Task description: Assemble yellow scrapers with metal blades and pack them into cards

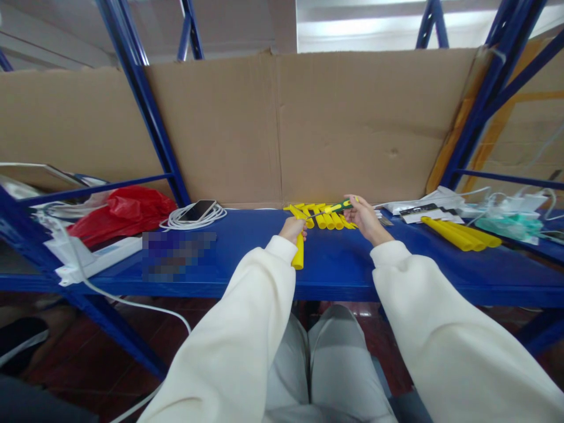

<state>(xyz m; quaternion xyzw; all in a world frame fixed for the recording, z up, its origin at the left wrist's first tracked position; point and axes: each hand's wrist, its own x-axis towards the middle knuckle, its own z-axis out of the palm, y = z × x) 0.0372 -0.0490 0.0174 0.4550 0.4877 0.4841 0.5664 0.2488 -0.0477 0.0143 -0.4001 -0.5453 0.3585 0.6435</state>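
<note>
My left hand is closed around a yellow tapered tube, whose wide end points down toward me. In my right hand is a screwdriver with a green and yellow handle. Its thin shaft runs left to the part in my left hand; whether the tip touches it I cannot tell. Behind both hands, several yellow pieces lie in a row on the blue shelf.
More yellow tubes lie at the right, near a bundle of white cables. A phone rests on a coiled white cable at the left, beside a red plastic bag and a power strip. Cardboard stands behind.
</note>
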